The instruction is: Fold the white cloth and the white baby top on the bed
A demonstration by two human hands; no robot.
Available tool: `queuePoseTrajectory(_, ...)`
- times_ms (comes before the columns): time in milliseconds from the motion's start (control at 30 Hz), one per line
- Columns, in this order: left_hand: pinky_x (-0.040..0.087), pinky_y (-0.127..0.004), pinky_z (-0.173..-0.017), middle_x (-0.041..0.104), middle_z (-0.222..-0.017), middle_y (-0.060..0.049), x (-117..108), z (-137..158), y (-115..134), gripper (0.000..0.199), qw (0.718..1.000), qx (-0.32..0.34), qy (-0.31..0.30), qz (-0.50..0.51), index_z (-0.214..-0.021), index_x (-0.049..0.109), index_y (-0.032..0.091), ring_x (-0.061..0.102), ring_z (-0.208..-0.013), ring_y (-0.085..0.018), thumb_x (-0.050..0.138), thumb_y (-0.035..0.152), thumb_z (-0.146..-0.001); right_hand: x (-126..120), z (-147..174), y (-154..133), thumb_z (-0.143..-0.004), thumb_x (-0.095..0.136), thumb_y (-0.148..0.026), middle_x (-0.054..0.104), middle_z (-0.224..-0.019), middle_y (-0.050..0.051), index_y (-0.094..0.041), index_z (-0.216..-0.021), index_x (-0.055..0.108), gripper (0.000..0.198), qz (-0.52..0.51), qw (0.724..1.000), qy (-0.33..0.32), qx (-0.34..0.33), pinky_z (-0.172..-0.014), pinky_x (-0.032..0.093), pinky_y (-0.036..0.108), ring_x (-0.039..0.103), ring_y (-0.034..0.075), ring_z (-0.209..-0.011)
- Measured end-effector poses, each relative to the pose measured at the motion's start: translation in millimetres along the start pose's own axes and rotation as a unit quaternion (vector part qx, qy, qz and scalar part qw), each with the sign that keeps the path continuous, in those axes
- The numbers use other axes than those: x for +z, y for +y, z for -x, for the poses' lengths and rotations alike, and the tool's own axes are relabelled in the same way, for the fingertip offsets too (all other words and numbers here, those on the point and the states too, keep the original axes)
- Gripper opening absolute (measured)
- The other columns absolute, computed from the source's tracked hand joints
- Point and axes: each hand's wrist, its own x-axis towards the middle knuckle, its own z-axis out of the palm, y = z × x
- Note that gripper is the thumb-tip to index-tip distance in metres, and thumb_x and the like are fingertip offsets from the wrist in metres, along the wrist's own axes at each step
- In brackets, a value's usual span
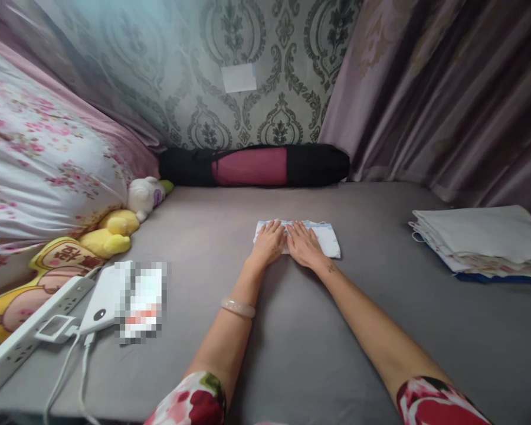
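A small folded white cloth (330,241) with a pale blue edge lies on the grey sheet, in the middle of the head view. My left hand (269,242) rests flat on its left part, fingers stretched forward. Beside it my right hand (305,243) presses flat on the middle of the cloth, fingers also extended. The two hands almost touch. Part of the cloth is hidden beneath them; its right end shows, and a thin loop sticks out at its far edge.
To the right lies a stack of folded cloths (482,236). A black and pink roll-shaped bag (252,166) lies along the wall. At left are plush toys (108,233), a power strip (26,330), a white device (106,295) with cables and a blurred item (146,301).
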Motion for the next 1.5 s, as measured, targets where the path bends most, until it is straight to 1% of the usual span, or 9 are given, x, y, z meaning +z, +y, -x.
queuePoseTrajectory(167,0.019,-0.048,-0.117,0.041,-0.15,-0.007,12,-2,2,0.046,0.997,-0.055,-0.052,-0.007,-0.14,0.044,0.02,0.03,-0.142,-0.024,0.025,0.031,-0.1,6,2,-2,-0.098,0.024,-0.031,0.036,-0.153,0.008,-0.017,-0.145,0.041,0.052,-0.002,0.999,0.033,0.0,-0.116,0.017,0.048,0.026,0.026,-0.142)
queuePoseTrajectory(367,0.02,-0.047,-0.117,0.039,-0.152,-0.007,14,-2,1,0.046,0.997,-0.054,-0.057,-0.024,-0.141,0.043,0.021,0.03,-0.143,-0.024,0.028,0.031,-0.099,8,2,-2,-0.098,0.024,-0.032,0.037,-0.153,0.008,-0.017,-0.145,0.041,0.051,-0.013,0.999,0.035,0.002,-0.116,0.015,0.046,0.027,0.024,-0.142)
queuePoseTrajectory(500,0.02,-0.046,-0.117,0.042,-0.15,-0.008,12,-1,2,0.045,0.998,-0.044,-0.021,-0.036,-0.138,0.046,0.02,0.031,-0.142,-0.023,0.027,0.034,-0.099,4,2,5,-0.099,0.021,-0.032,0.032,-0.155,0.008,-0.016,-0.148,0.036,0.053,-0.03,0.999,0.029,0.023,-0.116,0.016,0.045,0.024,0.022,-0.144)
queuePoseTrajectory(633,0.012,-0.048,-0.119,0.043,-0.149,-0.008,14,-3,3,0.049,0.995,-0.06,0.041,-0.065,-0.139,0.046,0.019,0.028,-0.143,-0.023,0.022,0.037,-0.1,2,5,17,-0.099,0.022,-0.033,0.031,-0.155,0.01,-0.014,-0.148,0.036,0.054,-0.006,0.996,0.066,0.059,-0.117,0.01,0.049,0.022,0.025,-0.144)
queuePoseTrajectory(833,0.021,-0.046,-0.118,0.037,-0.153,-0.008,19,-5,6,0.055,0.991,-0.082,-0.04,-0.095,-0.143,0.042,0.02,0.028,-0.143,-0.025,0.02,0.047,-0.1,7,5,25,-0.1,0.021,-0.036,0.032,-0.155,0.011,-0.016,-0.147,0.037,0.054,0.011,0.996,0.03,0.078,-0.115,0.014,0.053,0.024,0.027,-0.143)
queuePoseTrajectory(1000,0.022,-0.048,-0.117,0.034,-0.154,-0.01,22,-5,4,0.058,0.991,-0.076,-0.049,-0.101,-0.145,0.04,0.017,0.027,-0.144,-0.026,0.02,0.047,-0.099,9,4,24,-0.1,0.02,-0.036,0.031,-0.155,0.011,-0.016,-0.148,0.036,0.055,0.01,0.997,0.024,0.078,-0.115,0.013,0.053,0.023,0.027,-0.144)
queuePoseTrajectory(1167,0.022,-0.049,-0.117,0.04,-0.151,-0.01,20,-3,2,0.053,0.992,-0.066,0.0,-0.108,-0.138,0.048,0.019,0.028,-0.143,-0.026,0.023,0.046,-0.099,2,4,27,-0.1,0.019,-0.036,0.03,-0.156,0.011,-0.016,-0.148,0.035,0.054,-0.007,0.997,0.011,0.081,-0.116,0.015,0.05,0.023,0.025,-0.144)
queuePoseTrajectory(1333,0.015,-0.049,-0.119,0.044,-0.148,-0.01,15,-3,-1,0.052,0.989,-0.061,0.074,-0.116,-0.135,0.05,0.018,0.026,-0.144,-0.026,0.023,0.043,-0.1,-6,5,37,-0.1,0.018,-0.036,0.029,-0.156,0.013,-0.013,-0.147,0.036,0.055,0.004,0.992,0.059,0.112,-0.116,0.014,0.051,0.022,0.026,-0.144)
queuePoseTrajectory(1500,0.018,-0.045,-0.119,0.039,-0.151,-0.011,23,-6,-1,0.056,0.993,-0.062,0.007,-0.104,-0.142,0.044,0.016,0.026,-0.144,-0.026,0.021,0.046,-0.1,0,6,46,-0.1,0.021,-0.037,0.03,-0.155,0.014,-0.011,-0.147,0.035,0.056,0.031,0.989,0.045,0.135,-0.116,0.014,0.051,0.022,0.027,-0.144)
